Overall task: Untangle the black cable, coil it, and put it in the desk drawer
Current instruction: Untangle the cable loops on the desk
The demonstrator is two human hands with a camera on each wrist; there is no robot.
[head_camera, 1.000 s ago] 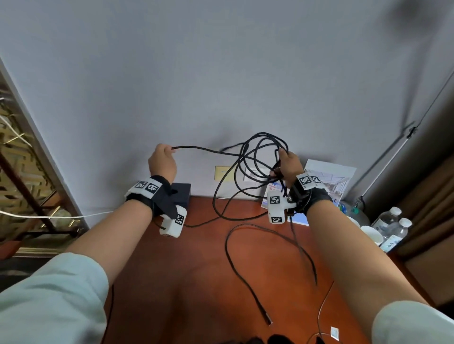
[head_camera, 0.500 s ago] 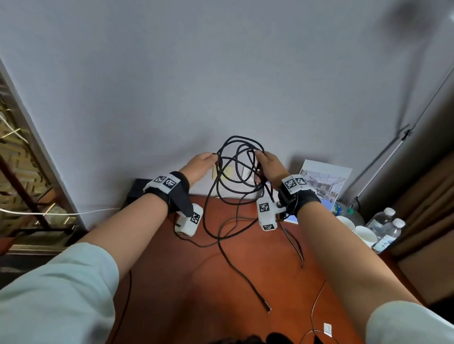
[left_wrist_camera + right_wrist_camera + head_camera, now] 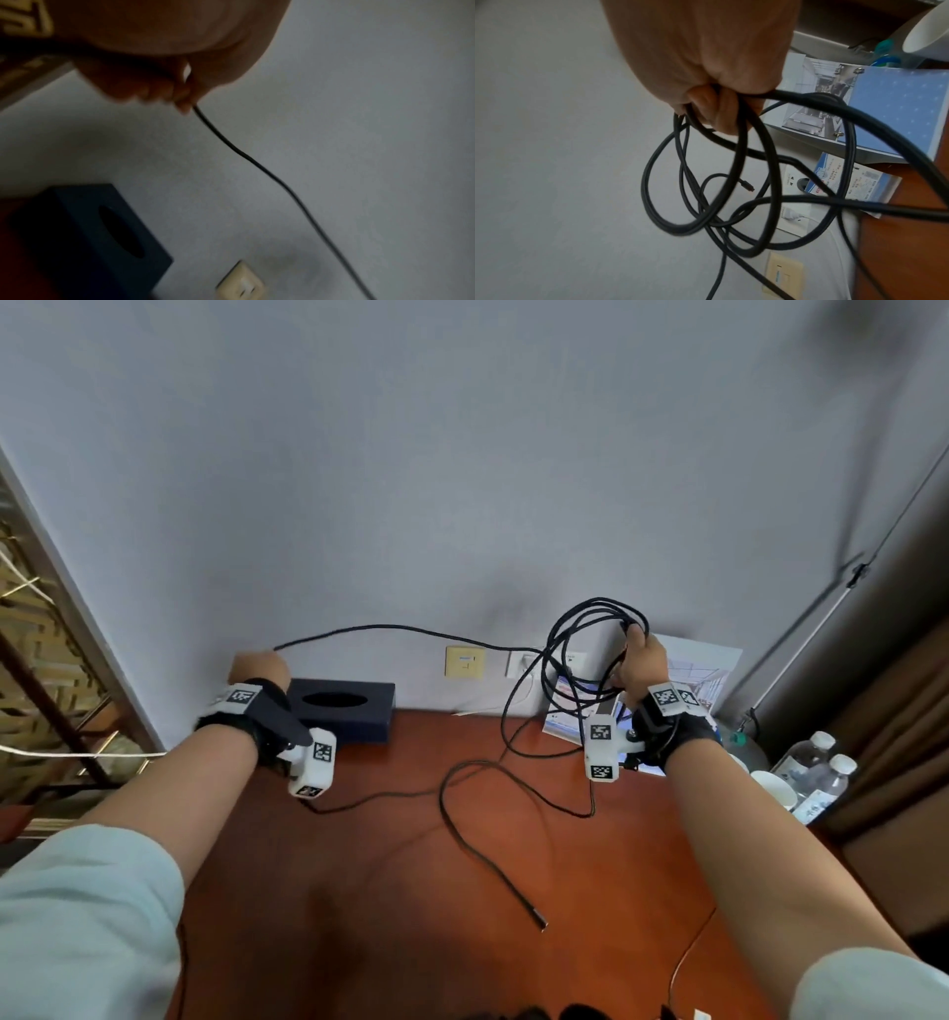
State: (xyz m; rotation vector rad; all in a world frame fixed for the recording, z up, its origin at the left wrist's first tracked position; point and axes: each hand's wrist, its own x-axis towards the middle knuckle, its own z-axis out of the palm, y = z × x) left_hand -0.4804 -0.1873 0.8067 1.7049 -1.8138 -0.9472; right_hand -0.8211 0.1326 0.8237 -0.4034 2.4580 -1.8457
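Observation:
A long black cable (image 3: 390,629) stretches between my two raised hands above the red-brown desk (image 3: 390,865). My right hand (image 3: 639,660) grips several loose loops of the cable (image 3: 744,182) at the back right, near the wall. My left hand (image 3: 257,667) pinches one strand of the cable (image 3: 257,162) at the far left, fingers curled round it. The rest of the cable droops from the loops onto the desk, and its free plug end (image 3: 539,922) lies near the middle. No drawer is in view.
A dark blue tissue box (image 3: 354,708) stands against the wall by my left hand. Wall sockets (image 3: 464,662) sit behind the cable. Leaflets and a picture stand (image 3: 703,670) lean at the back right, with cups and water bottles (image 3: 816,773) at the right edge.
My hands were together at the coil half a second ago. The left hand has now moved far left, drawing out a strand; the right hand moved right with the loops.

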